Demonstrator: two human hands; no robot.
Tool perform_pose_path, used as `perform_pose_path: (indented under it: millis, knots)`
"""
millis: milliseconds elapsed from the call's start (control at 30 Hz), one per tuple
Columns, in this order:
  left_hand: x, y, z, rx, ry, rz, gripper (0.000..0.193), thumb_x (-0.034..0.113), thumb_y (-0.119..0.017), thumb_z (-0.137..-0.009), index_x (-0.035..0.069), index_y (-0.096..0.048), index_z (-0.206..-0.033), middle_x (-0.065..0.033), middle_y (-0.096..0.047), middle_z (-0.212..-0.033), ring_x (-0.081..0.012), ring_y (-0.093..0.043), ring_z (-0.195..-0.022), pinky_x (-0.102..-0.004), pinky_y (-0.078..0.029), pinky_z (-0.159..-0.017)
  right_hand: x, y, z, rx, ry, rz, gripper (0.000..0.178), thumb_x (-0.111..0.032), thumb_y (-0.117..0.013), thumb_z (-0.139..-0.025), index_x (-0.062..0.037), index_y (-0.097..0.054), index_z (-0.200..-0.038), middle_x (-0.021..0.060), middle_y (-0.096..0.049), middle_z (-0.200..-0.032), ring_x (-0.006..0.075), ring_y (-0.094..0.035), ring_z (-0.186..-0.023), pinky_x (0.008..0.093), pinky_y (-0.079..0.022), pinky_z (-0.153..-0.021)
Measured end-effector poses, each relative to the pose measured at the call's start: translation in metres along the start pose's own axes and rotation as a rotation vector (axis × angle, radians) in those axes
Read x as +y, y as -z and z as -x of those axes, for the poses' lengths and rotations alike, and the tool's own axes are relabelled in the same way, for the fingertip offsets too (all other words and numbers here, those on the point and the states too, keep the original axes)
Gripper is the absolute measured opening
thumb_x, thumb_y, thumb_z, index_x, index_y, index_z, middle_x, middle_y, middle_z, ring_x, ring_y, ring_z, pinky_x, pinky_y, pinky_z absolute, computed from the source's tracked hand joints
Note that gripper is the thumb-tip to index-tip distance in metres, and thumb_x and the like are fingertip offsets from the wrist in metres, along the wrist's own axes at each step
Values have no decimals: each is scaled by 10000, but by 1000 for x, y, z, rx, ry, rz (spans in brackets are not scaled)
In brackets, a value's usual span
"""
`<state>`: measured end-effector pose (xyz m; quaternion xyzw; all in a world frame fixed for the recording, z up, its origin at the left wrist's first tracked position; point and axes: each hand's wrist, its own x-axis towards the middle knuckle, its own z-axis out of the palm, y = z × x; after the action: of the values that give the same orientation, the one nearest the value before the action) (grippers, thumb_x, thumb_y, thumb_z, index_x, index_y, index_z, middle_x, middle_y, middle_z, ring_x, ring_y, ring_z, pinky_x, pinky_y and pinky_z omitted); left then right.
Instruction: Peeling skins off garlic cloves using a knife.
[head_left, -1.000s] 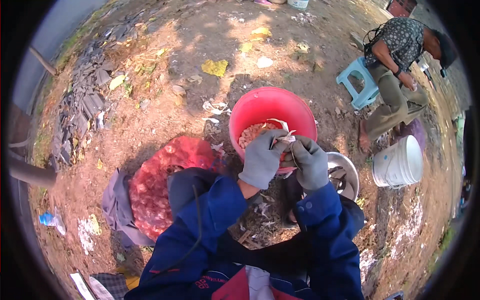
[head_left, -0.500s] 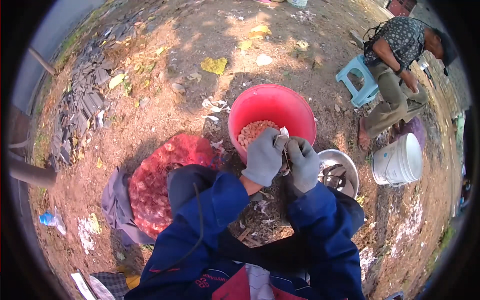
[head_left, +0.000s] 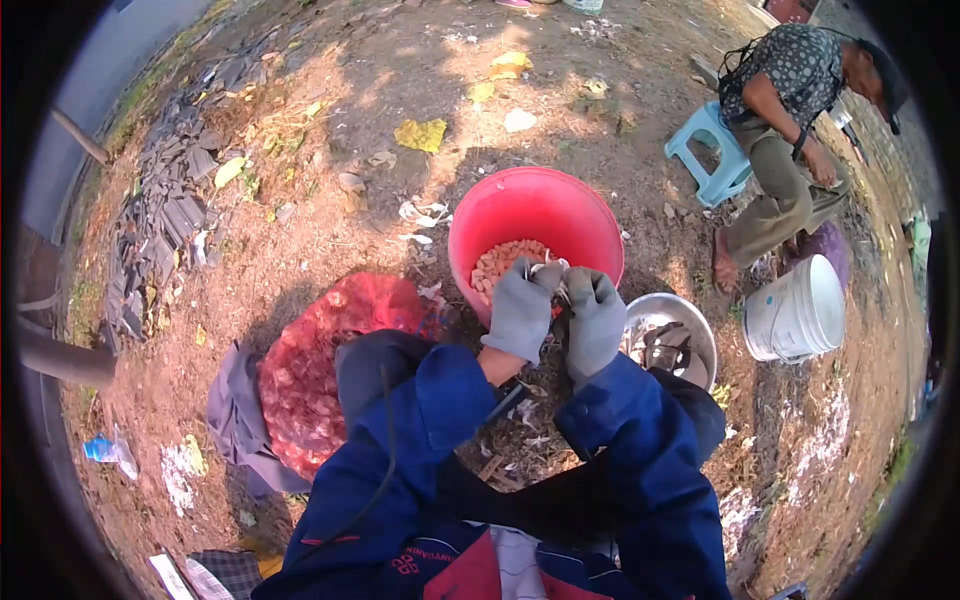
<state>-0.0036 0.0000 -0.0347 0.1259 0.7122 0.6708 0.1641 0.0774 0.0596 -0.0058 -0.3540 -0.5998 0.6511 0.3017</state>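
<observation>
My left hand point(head_left: 522, 312) and my right hand point(head_left: 595, 325), both in grey gloves, meet over the near rim of a red bucket point(head_left: 590, 215). Their fingertips pinch a small piece of garlic point(head_left: 550, 266) with loose white skin, mostly hidden by the gloves. Pale cloves point(head_left: 505, 262) cover part of the bucket's bottom. To the left, against my leg, lies a red mesh bag point(head_left: 320, 370) full of bulbs. A metal bowl point(head_left: 708, 345) at my right knee holds dark objects I cannot make out.
A person point(head_left: 790, 130) sits bent over on a light-blue stool point(head_left: 708, 150) at the far right. Nearer stands a white bucket point(head_left: 795, 310). Grey cloth point(head_left: 235, 410) lies by the mesh bag. Broken tiles point(head_left: 165, 215) are heaped on the left, and white skins litter the ground.
My hands have drawn slightly apart and shifted, and white skin now shows spread between the fingertips. The whole view has moved a little.
</observation>
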Motion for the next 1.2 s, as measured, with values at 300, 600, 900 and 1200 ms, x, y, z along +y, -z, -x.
perform_pose_path:
  millis: [300,600,900,1200]
  knots:
    - [28,14,1,-229,394,429,275,237,-647,-978,38,-653,-789,-25,-600,-598,-103,-515,-445,-276,-359,-400,-12,15,-7,-220,-186,-486,352,-345,-656,-988,-42,-597,-819,67,-620,-680,136,-550,-476,261,-415,-421]
    - [27,4,8,-137,278,300,268,198,-647,-975,42,-642,-758,-31,-586,-552,-115,-502,-406,-297,-344,-371,-17,7,-8,-101,-195,-370,320,-309,-660,-978,-60,-626,-779,55,-611,-625,117,-524,-450,250,-419,-411]
    - [20,5,8,-94,236,160,262,249,-665,-945,5,-628,-855,-50,-611,-642,-126,-547,-547,-321,-438,-512,-7,6,-11,-58,-329,-369,259,-291,-673,-969,-51,-613,-891,56,-616,-652,125,-518,-451,273,-442,-427]
    - [18,20,-3,-20,105,-100,263,226,-695,-927,3,-594,-831,-19,-570,-631,-96,-530,-563,-304,-420,-516,9,3,-18,-243,-439,-453,222,-140,-733,-905,3,-615,-1027,55,-670,-868,125,-632,-699,268,-514,-620]
